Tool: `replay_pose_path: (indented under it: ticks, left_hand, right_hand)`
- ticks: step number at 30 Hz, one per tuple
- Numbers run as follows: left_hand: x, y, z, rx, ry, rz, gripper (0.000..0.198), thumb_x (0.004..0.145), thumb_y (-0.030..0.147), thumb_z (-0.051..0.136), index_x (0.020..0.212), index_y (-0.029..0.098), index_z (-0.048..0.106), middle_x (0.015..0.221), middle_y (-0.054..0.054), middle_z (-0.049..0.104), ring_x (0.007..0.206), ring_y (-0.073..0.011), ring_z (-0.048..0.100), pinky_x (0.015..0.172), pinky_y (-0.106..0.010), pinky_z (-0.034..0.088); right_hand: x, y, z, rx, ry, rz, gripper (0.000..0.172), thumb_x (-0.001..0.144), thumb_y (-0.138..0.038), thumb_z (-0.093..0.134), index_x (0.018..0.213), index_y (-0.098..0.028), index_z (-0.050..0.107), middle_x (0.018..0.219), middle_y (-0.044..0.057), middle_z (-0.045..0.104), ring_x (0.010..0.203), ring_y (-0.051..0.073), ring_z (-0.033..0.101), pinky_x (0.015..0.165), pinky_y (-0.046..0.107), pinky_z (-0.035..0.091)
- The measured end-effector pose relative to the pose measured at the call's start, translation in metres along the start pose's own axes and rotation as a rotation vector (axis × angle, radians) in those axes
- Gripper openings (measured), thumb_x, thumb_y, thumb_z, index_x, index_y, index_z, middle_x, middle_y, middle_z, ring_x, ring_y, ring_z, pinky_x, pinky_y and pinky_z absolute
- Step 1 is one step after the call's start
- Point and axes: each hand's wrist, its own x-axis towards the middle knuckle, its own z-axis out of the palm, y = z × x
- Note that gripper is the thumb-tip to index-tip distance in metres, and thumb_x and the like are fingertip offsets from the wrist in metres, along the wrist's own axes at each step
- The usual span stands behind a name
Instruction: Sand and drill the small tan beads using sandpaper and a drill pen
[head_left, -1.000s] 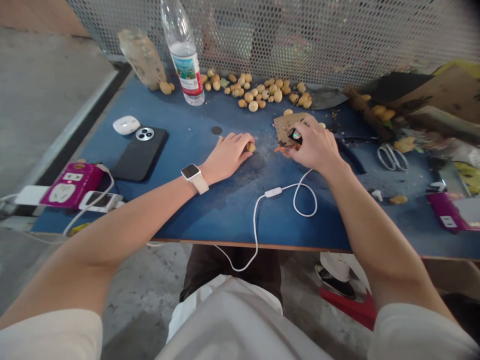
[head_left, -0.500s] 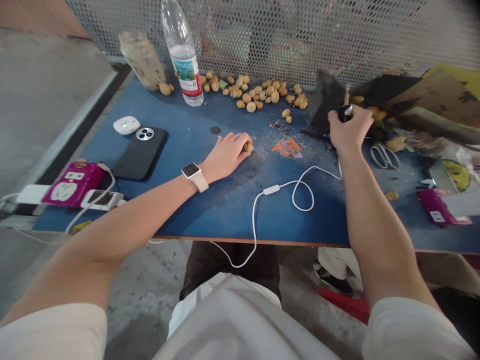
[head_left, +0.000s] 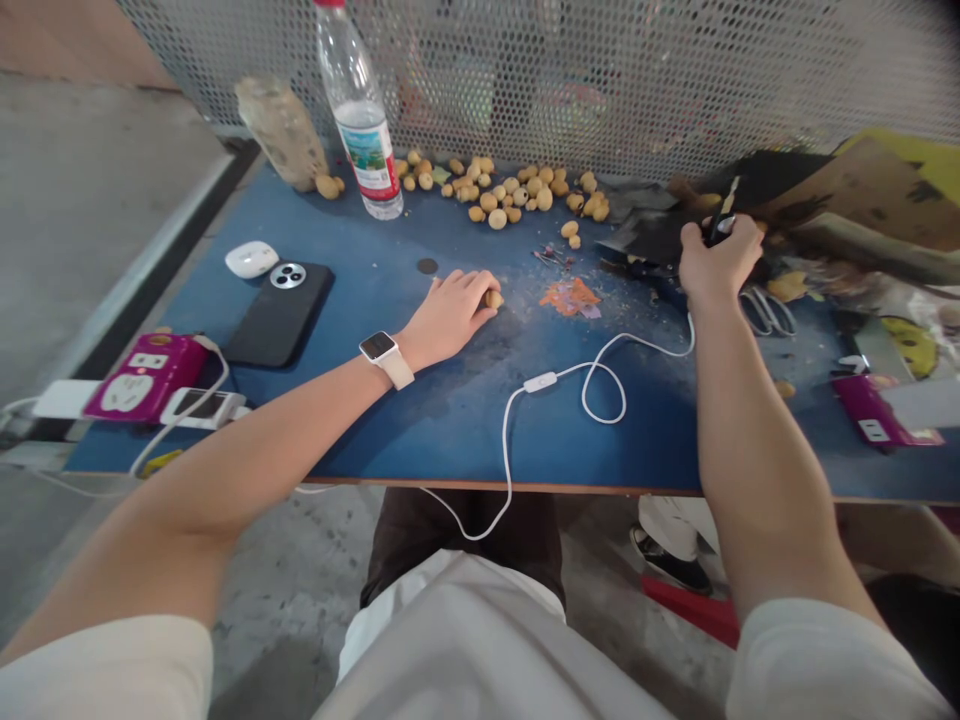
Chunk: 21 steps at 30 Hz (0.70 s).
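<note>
My left hand (head_left: 452, 315), palm down on the blue table (head_left: 420, 430), is closed on a small tan gourd-like piece (head_left: 493, 299) that shows at the fingertips. On the right, my right hand (head_left: 721, 258) grips a black-handled tool (head_left: 723, 222) whose slim pale metal tip points up and away. A white cord (head_left: 510, 430) with an inline switch (head_left: 540, 382) runs up to that hand's wrist; where it ends is hidden. Orange and lilac scraps (head_left: 571, 297) lie between the hands. Crumpled dark sheeting (head_left: 645, 225) is just left of my right hand.
Several more tan pieces (head_left: 525, 190) line the mesh panel (head_left: 600, 80). A water bottle (head_left: 371, 150) and jar (head_left: 281, 130) stand back left. A phone (head_left: 281, 315), white mouse (head_left: 253, 260) and purple power strip (head_left: 146, 378) lie left; scissors (head_left: 769, 311) lie right.
My right hand has shifted right with the tool, which now leans more to the right. The dark sheeting beside it has sunk from upright to flatter. My left hand keeps its hold.
</note>
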Motion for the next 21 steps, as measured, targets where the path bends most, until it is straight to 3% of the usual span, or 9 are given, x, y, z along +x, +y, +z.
replay_pose_path:
  ticks: [1,3,5,7,11,14,17,21]
  left_hand:
    - [0.0,0.0,0.0,0.002,-0.005,-0.003,0.019,0.125,0.022,0.062,0.144,0.022,0.068,0.151,-0.016,0.083,0.143,-0.0384,0.072,0.126,-0.057,0.056]
    - [0.001,0.001,0.0,0.003,-0.01,-0.007,0.02,0.125,0.021,0.062,0.144,0.022,0.068,0.151,-0.016,0.083,0.144,-0.0381,0.072,0.126,-0.057,0.056]
    - [0.001,0.001,0.0,0.003,-0.007,-0.007,0.02,0.125,0.021,0.062,0.144,0.022,0.068,0.152,-0.016,0.083,0.145,-0.0377,0.072,0.127,-0.057,0.056]
    - [0.001,0.0,0.0,0.004,-0.004,-0.008,0.021,0.125,0.021,0.062,0.145,0.022,0.068,0.152,-0.016,0.083,0.144,-0.0377,0.072,0.127,-0.057,0.056]
    - [0.001,-0.001,0.001,-0.006,-0.002,-0.002,0.022,0.125,0.021,0.061,0.145,0.021,0.068,0.148,-0.017,0.083,0.142,-0.0373,0.072,0.124,-0.056,0.056]
    - [0.001,-0.001,0.0,-0.022,0.0,-0.012,0.023,0.125,0.021,0.061,0.146,0.02,0.069,0.142,-0.016,0.084,0.139,-0.0366,0.074,0.122,-0.054,0.057]
    - [0.002,0.0,-0.002,-0.026,-0.002,-0.028,0.025,0.124,0.021,0.063,0.148,0.019,0.069,0.139,-0.016,0.084,0.138,-0.0366,0.075,0.122,-0.054,0.057]
    - [0.002,-0.002,-0.001,-0.035,0.01,-0.023,0.026,0.123,0.022,0.065,0.148,0.019,0.07,0.137,-0.015,0.085,0.136,-0.0369,0.077,0.121,-0.054,0.059]
  right_hand:
    - [-0.003,-0.01,-0.007,0.07,0.018,0.233,0.021,0.106,-0.004,0.075,0.112,-0.024,0.073,0.125,0.025,0.079,0.103,0.03,0.064,0.094,0.047,0.044]
    - [-0.01,-0.029,-0.024,0.266,-0.008,0.295,0.035,0.104,-0.003,0.074,0.098,-0.032,0.057,0.123,0.016,0.08,0.11,0.029,0.068,0.102,0.044,0.046]
    - [-0.017,-0.044,-0.04,0.377,-0.064,0.201,0.042,0.107,-0.005,0.07,0.093,-0.036,0.045,0.118,0.013,0.08,0.112,0.029,0.069,0.106,0.042,0.048]
    - [-0.022,-0.055,-0.054,0.413,-0.137,0.097,0.04,0.111,-0.01,0.068,0.092,-0.036,0.044,0.111,0.012,0.078,0.108,0.028,0.069,0.104,0.042,0.048]
    - [-0.038,-0.072,-0.066,0.433,-0.304,-0.126,0.031,0.113,-0.025,0.075,0.097,-0.034,0.05,0.102,0.007,0.073,0.098,0.028,0.068,0.099,0.044,0.05]
    - [-0.059,-0.088,-0.068,0.466,-0.375,-0.305,0.016,0.115,-0.041,0.076,0.111,-0.03,0.064,0.104,0.007,0.076,0.101,0.031,0.073,0.1,0.046,0.055]
    - [-0.082,-0.106,-0.07,0.492,-0.471,-0.451,0.027,0.118,-0.056,0.072,0.119,-0.03,0.071,0.101,0.007,0.078,0.1,0.033,0.076,0.096,0.047,0.056]
    - [-0.101,-0.124,-0.074,0.516,-0.645,-0.573,0.037,0.121,-0.065,0.062,0.115,-0.029,0.069,0.097,0.009,0.081,0.093,0.034,0.077,0.089,0.044,0.052]
